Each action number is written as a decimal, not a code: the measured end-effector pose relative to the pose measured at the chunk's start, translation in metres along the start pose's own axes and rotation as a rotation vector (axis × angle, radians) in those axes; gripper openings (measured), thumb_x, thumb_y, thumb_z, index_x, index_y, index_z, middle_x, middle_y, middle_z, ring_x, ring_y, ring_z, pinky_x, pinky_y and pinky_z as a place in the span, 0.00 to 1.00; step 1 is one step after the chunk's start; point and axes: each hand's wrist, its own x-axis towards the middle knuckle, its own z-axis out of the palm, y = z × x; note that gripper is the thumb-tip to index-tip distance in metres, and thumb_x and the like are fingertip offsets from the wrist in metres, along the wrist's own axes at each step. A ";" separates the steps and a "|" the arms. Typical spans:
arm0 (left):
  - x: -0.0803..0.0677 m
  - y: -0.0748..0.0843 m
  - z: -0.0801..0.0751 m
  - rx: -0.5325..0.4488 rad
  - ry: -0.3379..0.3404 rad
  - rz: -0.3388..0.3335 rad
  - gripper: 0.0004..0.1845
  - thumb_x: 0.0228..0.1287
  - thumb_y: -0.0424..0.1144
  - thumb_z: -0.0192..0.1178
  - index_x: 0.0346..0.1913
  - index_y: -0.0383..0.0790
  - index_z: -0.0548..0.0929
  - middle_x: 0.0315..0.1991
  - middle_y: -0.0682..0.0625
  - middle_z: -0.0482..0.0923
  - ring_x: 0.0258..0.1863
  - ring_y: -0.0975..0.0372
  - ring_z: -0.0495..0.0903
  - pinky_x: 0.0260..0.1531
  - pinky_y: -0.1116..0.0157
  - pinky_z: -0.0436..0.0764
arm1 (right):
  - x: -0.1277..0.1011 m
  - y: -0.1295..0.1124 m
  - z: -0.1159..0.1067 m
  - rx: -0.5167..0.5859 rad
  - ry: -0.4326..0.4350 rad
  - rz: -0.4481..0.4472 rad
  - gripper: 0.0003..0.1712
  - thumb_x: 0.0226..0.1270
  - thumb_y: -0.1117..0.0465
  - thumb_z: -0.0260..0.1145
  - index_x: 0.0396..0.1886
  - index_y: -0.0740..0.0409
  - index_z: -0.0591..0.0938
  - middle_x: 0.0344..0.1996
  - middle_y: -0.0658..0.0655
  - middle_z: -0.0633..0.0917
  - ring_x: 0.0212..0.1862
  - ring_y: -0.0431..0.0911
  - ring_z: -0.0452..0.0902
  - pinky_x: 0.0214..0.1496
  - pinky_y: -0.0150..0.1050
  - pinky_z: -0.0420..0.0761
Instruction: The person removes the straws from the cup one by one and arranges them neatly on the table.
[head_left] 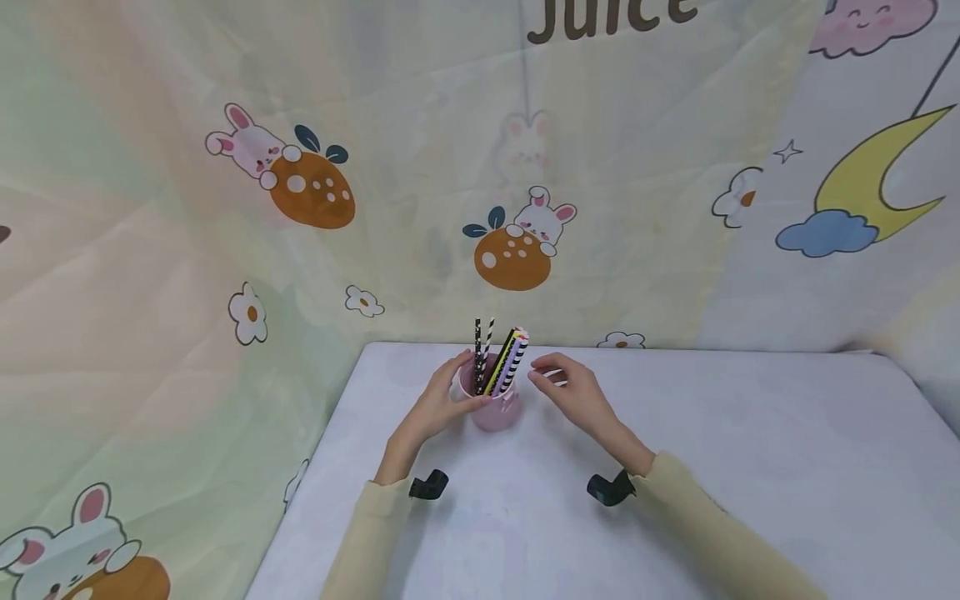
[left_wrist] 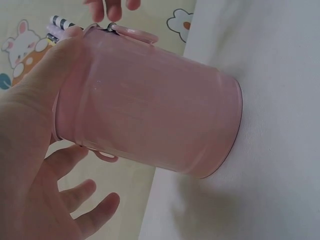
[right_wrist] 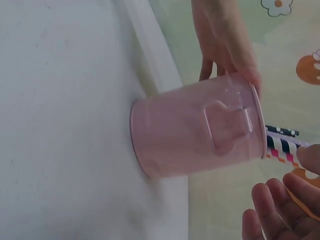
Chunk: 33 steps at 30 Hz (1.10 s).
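Sleeves (head_left: pixel 375 533) sit nearest, wrist cams just past the cuffs. Left hand (head_left: pixel 435 406) wraps the pink cup (head_left: pixel 495 408) loosely at the rim, thumb on the wall. Cup stands on the white table (head_left: pixel 750 467) near its back edge, straws (head_left: pixel 498 358) sticking up and leaning right. Right hand (head_left: pixel 573 392) hovers just beside the straws, fingers relaxed, holding nothing. Risk as I judge it: cup looks top-heavy, so a nudge from either hand could tip it and spill straws off the back.
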 end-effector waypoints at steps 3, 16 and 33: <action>0.001 -0.001 0.000 -0.008 0.001 0.004 0.52 0.52 0.64 0.72 0.78 0.57 0.59 0.79 0.50 0.56 0.80 0.49 0.52 0.75 0.40 0.56 | 0.003 -0.004 0.006 0.006 -0.003 0.000 0.19 0.72 0.50 0.66 0.56 0.53 0.82 0.51 0.55 0.86 0.51 0.50 0.81 0.54 0.44 0.85; 0.003 -0.001 0.000 -0.019 0.000 0.034 0.51 0.55 0.59 0.73 0.79 0.54 0.59 0.79 0.49 0.57 0.80 0.50 0.52 0.76 0.41 0.55 | 0.011 -0.011 0.032 0.036 0.079 -0.014 0.14 0.68 0.51 0.70 0.45 0.56 0.84 0.44 0.56 0.87 0.44 0.49 0.82 0.46 0.41 0.85; 0.002 -0.003 0.000 -0.017 0.001 -0.012 0.50 0.54 0.60 0.73 0.78 0.59 0.59 0.80 0.50 0.54 0.81 0.49 0.44 0.75 0.37 0.51 | 0.009 -0.011 0.036 0.048 0.077 -0.007 0.14 0.68 0.52 0.70 0.46 0.57 0.85 0.44 0.56 0.87 0.45 0.50 0.82 0.49 0.44 0.85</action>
